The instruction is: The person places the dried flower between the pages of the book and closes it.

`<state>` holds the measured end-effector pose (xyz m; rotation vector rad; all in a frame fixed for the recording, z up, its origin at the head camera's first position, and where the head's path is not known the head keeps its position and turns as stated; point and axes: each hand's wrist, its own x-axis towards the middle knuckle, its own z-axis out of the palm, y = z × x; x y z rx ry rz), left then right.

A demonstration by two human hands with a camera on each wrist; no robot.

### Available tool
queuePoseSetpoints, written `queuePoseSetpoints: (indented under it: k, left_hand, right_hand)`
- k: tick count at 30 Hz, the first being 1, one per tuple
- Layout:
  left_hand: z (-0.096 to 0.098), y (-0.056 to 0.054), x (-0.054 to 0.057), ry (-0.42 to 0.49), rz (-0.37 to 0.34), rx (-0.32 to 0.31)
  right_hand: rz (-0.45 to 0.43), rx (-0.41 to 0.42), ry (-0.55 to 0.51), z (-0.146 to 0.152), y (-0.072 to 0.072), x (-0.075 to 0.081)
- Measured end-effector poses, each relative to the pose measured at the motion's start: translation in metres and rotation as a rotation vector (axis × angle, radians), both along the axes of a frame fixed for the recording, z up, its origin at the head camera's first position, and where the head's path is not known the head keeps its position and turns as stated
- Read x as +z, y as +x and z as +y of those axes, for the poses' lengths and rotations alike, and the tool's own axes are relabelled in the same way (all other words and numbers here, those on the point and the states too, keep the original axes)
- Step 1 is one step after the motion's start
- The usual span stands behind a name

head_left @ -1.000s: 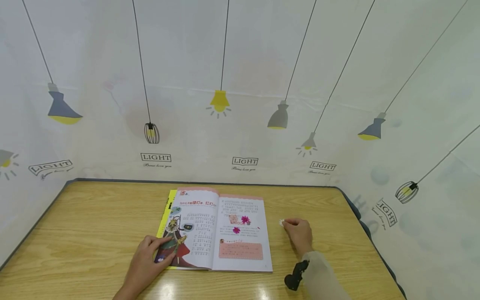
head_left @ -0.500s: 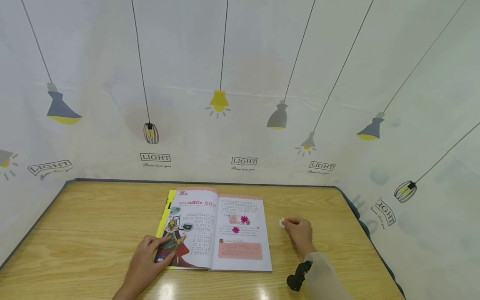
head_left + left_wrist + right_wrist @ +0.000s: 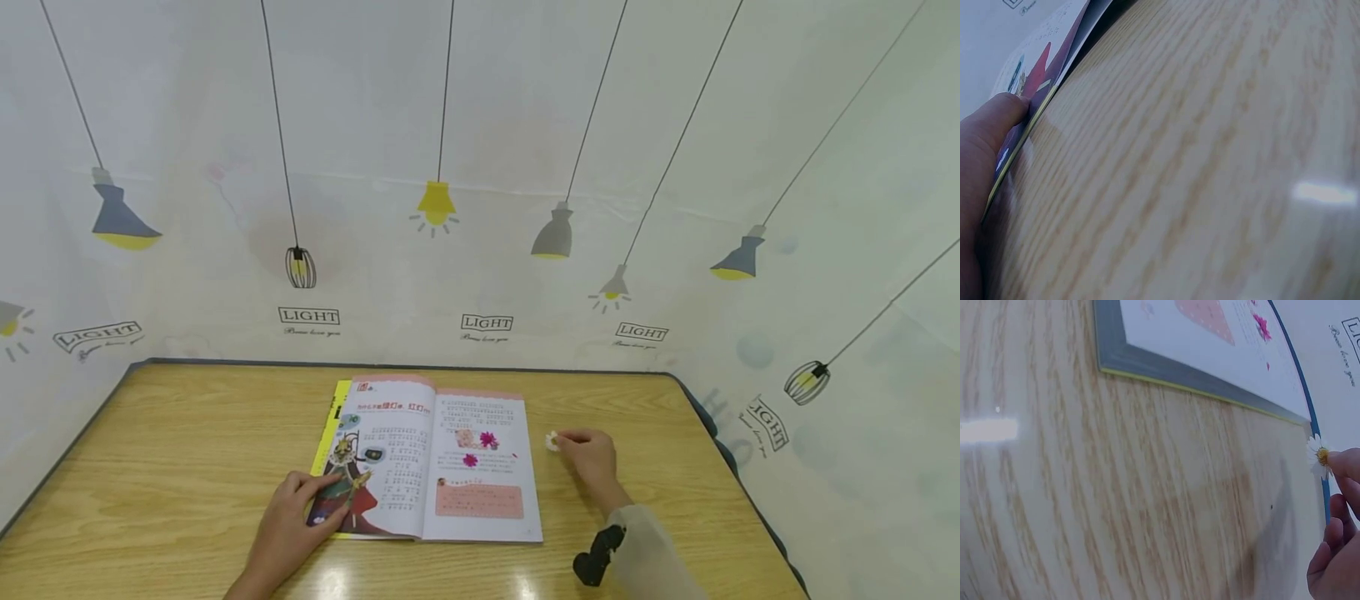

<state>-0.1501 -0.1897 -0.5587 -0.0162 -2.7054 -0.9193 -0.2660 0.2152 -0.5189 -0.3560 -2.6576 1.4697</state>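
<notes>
An open book (image 3: 480, 529) with a yellow cover edge lies on the wooden table. My left hand (image 3: 288, 517) rests on its left page at the lower outer corner; in the left wrist view the thumb (image 3: 1004, 115) touches the page near the edge. Two magenta flowers, one upper (image 3: 489, 439) and one lower (image 3: 470, 460), lie on the right page, with a small magenta petal nearby. Right of the book, my right hand (image 3: 592, 458) pinches a white daisy (image 3: 1314, 450) with a yellow centre between thumb and finger. The daisy is held just beyond the page's right edge.
The wooden table (image 3: 187, 450) has a dark rim along its back and sides. A wall covering (image 3: 375, 275) printed with hanging lamps encloses it. A black strap-like device (image 3: 597, 556) sits at my right wrist, by the light sleeve (image 3: 648, 554).
My right hand has moved a little left toward the book with the daisy, which now shows more fully. The left hand and book stay put.
</notes>
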Motion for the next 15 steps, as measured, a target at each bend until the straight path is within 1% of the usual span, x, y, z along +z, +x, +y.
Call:
queuePoseSetpoints:
  k: [7,15]
  left_hand:
    - [0.000,0.000,0.000,-0.009,-0.009,0.004]
    - [0.000,0.000,0.000,-0.008,0.003,-0.004]
  right_hand:
    - [0.002,0.054,-0.027,-0.014,0.003,0.007]
    - [-0.035,0.136,0.003,-0.035,0.010,0.017]
